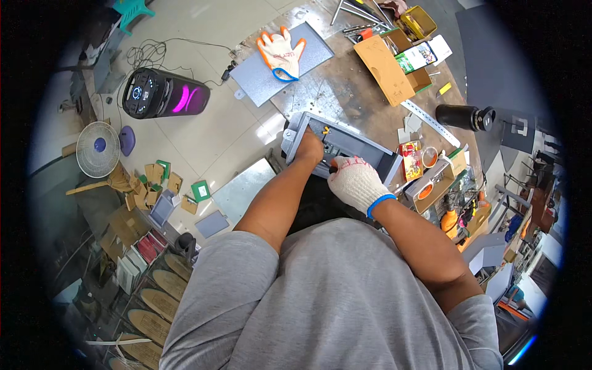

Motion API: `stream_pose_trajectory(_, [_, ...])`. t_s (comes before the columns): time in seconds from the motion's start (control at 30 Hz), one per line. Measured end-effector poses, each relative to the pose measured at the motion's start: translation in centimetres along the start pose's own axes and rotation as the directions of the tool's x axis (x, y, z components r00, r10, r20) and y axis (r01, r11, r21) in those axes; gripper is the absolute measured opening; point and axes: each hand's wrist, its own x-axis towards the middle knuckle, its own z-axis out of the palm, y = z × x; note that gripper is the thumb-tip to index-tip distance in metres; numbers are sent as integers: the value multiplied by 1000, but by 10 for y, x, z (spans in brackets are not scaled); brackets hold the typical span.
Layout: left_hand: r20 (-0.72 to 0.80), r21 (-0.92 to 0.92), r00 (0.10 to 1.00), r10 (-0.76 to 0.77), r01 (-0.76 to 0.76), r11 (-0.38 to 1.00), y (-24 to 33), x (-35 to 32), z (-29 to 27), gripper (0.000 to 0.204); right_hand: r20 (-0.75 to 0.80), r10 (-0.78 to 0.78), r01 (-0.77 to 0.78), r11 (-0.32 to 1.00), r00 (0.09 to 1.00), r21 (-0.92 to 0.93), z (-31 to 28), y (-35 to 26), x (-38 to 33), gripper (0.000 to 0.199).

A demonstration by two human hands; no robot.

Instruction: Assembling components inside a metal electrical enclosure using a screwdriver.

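A grey metal box [361, 148] sits at the near edge of the workbench, its open side facing up. My bare left hand [309, 148] reaches into the box's left end, and its fingers are hidden by the wrist and the box wall. In a white knitted glove with a blue cuff, my right hand [357, 183] is closed at the box's near side. Whatever its curled fingers hold is too small to make out, though a dark spot shows at the fingertips. Small yellow parts [326, 131] show inside the box, near my left hand.
Beyond the box, an orange-and-white glove [282, 54] rests on a grey metal panel [253, 73]. Rightward are an open cardboard box [383, 69], a perforated metal strip [431, 123], a black bottle [459, 117] and a tape tray [428, 185]. A lit speaker [165, 94] and fan [98, 150] stand leftward.
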Motion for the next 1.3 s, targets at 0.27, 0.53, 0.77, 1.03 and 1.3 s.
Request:
stream_pose_trajectory(0.27, [-88, 109, 992, 85, -75, 991, -6, 28, 18, 64, -24, -210, 198, 950, 977, -242, 4, 7, 18, 33])
stream_pose_trajectory(0.53, [418, 412, 672, 612, -740, 531, -36, 87, 15, 48, -218, 21, 53, 943, 976, 327, -2, 42, -17, 37])
stream_pose_trajectory(0.77, [109, -19, 914, 390, -391, 920, -59, 189, -30, 37, -391, 283, -1, 811, 876, 585, 45, 72, 0, 51])
stream_pose_trajectory(1.03, [77, -109, 924, 374, -365, 925, -77, 283, -35, 43, -195, 471, -62, 475, 860, 878, 26, 37, -43, 60])
stream_pose_trajectory(1.3, [162, -179, 963, 217, -188, 966, -51, 288, -75, 41, -438, 539, 46, 592, 720, 805, 73, 46, 10, 58])
